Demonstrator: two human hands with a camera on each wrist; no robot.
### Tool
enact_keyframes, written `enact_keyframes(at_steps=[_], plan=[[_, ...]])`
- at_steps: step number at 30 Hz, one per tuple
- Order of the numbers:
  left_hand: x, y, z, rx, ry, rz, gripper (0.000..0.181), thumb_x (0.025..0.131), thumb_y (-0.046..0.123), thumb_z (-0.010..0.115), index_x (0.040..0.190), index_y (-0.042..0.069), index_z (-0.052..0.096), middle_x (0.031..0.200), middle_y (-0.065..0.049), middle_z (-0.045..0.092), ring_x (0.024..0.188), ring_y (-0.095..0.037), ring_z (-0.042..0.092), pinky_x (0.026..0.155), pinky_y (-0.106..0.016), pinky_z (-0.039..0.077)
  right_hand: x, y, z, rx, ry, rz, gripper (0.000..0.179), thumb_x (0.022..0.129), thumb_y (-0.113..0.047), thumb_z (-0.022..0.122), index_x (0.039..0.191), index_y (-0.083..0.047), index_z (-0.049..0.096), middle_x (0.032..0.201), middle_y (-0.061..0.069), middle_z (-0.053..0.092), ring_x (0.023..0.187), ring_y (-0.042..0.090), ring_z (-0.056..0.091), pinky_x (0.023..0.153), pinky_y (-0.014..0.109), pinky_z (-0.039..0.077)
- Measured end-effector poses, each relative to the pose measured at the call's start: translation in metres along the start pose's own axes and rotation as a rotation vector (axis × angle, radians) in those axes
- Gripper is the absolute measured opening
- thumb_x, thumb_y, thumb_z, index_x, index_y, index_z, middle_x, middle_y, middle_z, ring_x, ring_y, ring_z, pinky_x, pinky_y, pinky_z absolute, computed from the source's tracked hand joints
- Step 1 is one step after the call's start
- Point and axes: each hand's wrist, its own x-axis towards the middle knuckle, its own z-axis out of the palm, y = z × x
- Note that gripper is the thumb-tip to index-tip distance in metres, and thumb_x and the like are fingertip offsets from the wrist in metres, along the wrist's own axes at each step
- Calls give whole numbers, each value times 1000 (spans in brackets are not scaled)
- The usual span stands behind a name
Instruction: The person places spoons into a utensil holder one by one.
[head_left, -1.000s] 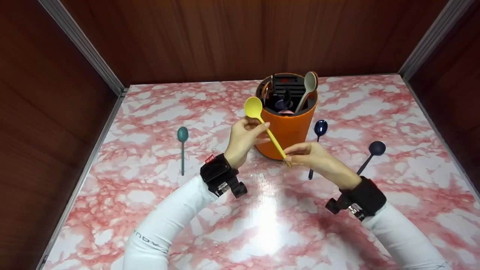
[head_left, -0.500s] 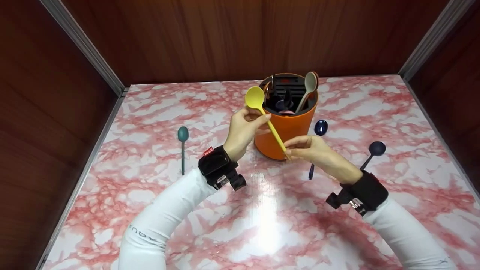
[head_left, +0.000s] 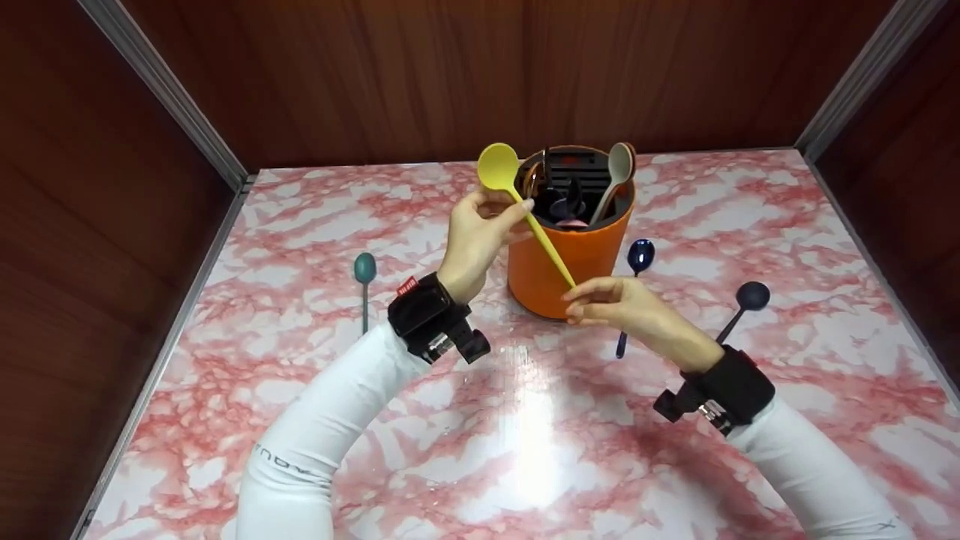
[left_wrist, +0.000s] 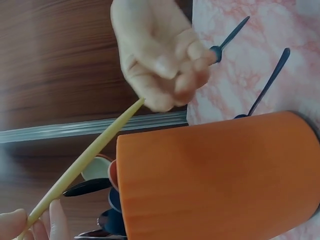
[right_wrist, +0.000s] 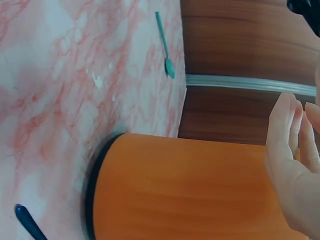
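In the head view my left hand [head_left: 474, 236] pinches a yellow spoon [head_left: 549, 251] by its handle just below the bowl, which points up and left. The spoon slants in front of an orange utensil holder [head_left: 566, 270]. Its thin handle end lies right at the fingertips of my right hand [head_left: 641, 311]. Seen from the left wrist, the right fingers [left_wrist: 187, 80] are loosely bent, with the handle tip overlapping one of them rather than gripped. The right wrist view shows that hand's fingers [right_wrist: 282, 122] fairly straight beside the holder.
Inside the holder stand a pale grey spoon [head_left: 619, 166] and several dark utensils. A teal spoon [head_left: 365, 268] lies at left on the marbled table [head_left: 420, 450]. Right of the holder lie a shiny blue spoon [head_left: 641, 255] and a dark round-headed spoon [head_left: 752, 296]. Wooden panels [head_left: 450, 75] enclose the table.
The left hand has raised the yellow spoon, lately also shifting slightly left. The right hand rose a little with the handle end, which has since slid up from between its fingers.
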Motion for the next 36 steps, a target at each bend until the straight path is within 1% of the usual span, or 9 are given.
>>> enact_keyframes(at_steps=[4,9,12,16,21,24,28,32,36], plan=[[4,4,0,-8,13,41,12,84,-3,63,91,-2,53,80,-4,56,70,-11,59,82,-43,58,-1,6,-2,-1,5,26,33,88,-17,63,116,0,58,97,-5,68,92,12,64,88,23,54],[8,10,-1,-19,48,83,12,83,-3,63,90,0,54,80,-3,55,68,-10,59,76,-35,60,-2,13,-3,13,1,38,32,87,-19,65,114,-2,60,96,-6,68,91,11,64,88,22,54],[9,14,-1,-35,61,109,12,83,-4,63,89,0,54,79,-4,55,66,-11,59,72,-32,60,-3,17,-5,28,-1,48,37,87,-19,65,117,1,57,96,-6,68,91,10,65,88,23,54],[9,19,-1,-58,71,142,12,83,-4,63,91,0,54,79,-4,55,65,-12,59,74,-34,60,-3,21,-6,32,6,58,46,86,-20,66,121,7,52,97,-6,68,92,13,64,88,23,55],[10,24,0,-52,92,197,14,83,-4,64,92,-1,54,79,-4,56,67,-11,60,74,-32,60,-3,24,-6,12,14,60,49,84,-21,68,121,7,53,98,-6,67,93,15,64,88,24,55],[11,25,1,-54,99,233,14,82,-4,64,92,-2,54,79,-4,56,70,-10,60,75,-31,60,-3,25,-7,20,10,55,48,84,-21,68,121,7,54,99,-6,67,93,15,65,88,24,55],[14,24,3,-52,98,283,15,82,-6,64,94,-5,54,79,-4,55,72,-10,60,77,-32,59,-5,27,-8,30,4,42,41,84,-19,67,117,3,58,98,-7,67,92,13,65,87,23,55],[17,22,3,-6,107,324,17,81,-5,65,94,-6,55,80,-4,56,72,-10,59,76,-31,59,-6,29,-10,40,7,47,41,85,-19,67,118,3,57,98,-7,66,91,12,65,87,23,55],[20,17,3,89,135,353,18,81,-2,67,94,-6,56,81,-5,58,72,-9,57,75,-26,59,-6,31,-11,32,21,73,43,86,-23,66,119,2,57,101,-6,65,94,14,65,88,23,54]])
